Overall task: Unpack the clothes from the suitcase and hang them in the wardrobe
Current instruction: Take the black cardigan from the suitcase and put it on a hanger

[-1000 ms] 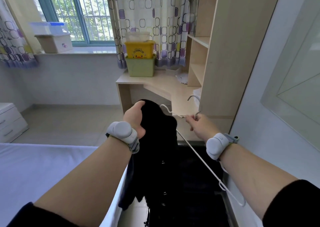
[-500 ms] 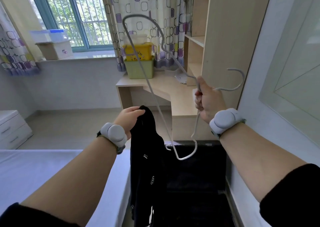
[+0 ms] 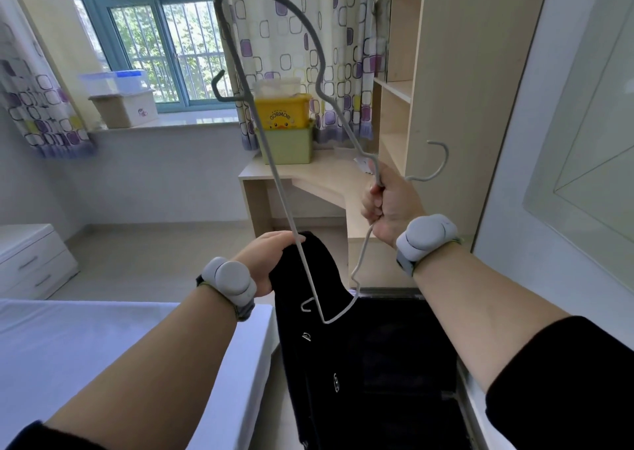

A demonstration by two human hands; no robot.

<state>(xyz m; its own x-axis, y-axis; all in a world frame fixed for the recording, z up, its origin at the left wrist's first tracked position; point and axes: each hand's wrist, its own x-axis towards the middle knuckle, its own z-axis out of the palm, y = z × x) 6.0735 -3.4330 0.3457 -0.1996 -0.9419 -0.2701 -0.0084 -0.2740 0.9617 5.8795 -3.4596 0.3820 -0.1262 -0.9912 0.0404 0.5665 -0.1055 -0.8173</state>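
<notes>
My left hand (image 3: pixel 271 257) grips the top of a black garment (image 3: pixel 319 339) with small white buttons, which hangs straight down in front of me. My right hand (image 3: pixel 391 206) is fisted round the neck of a grey wire hanger (image 3: pixel 274 164), held upright with its frame standing tall and its hook (image 3: pixel 435 164) pointing right. The hanger's lower end overlaps the garment. Below the garment lies the open black suitcase (image 3: pixel 411 363), dark inside. The white wardrobe door (image 3: pixel 549 175) stands at the right.
A bed with a white sheet (image 3: pixel 103 346) fills the lower left. A wooden desk (image 3: pixel 319 182) carries yellow and green boxes (image 3: pixel 284 130), with wooden shelves (image 3: pixel 394 106) beside it. White drawers (image 3: pixel 31 260) stand far left below the window.
My right hand has swung the hanger up from low and flat over the suitcase to upright. My left hand has raised the garment slightly; in the last half second little has moved.
</notes>
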